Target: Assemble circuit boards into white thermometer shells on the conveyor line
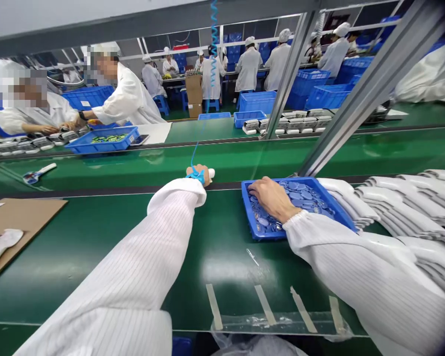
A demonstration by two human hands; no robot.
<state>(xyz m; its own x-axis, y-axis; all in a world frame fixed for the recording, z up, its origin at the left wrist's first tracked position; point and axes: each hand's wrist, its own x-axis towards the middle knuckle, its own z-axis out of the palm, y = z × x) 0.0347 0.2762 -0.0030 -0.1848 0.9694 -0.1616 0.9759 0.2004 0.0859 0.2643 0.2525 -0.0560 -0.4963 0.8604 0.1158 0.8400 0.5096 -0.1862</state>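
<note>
My right hand (274, 199) lies palm down on small round blue-grey metal parts (296, 194) filling a blue plastic tray (261, 232). Its fingers reach in among the parts, and any part under them is hidden. My left hand (199, 175) is closed around a small white object (211, 173), with only the tip showing. A blue wrist strap (195, 174) circles that wrist, and its coiled blue cord (213, 44) rises out of view. To the right of the tray lie stacks of white padded pieces (404, 205), the nearest touching the tray's edge.
Both arms rest on a green workbench belt (222, 277) with tape strips near its front edge. A cardboard sheet (18, 230) holds white pieces at left. Beyond a metal-framed divider (292, 84), co-workers in white coats handle parts, with blue crates around them.
</note>
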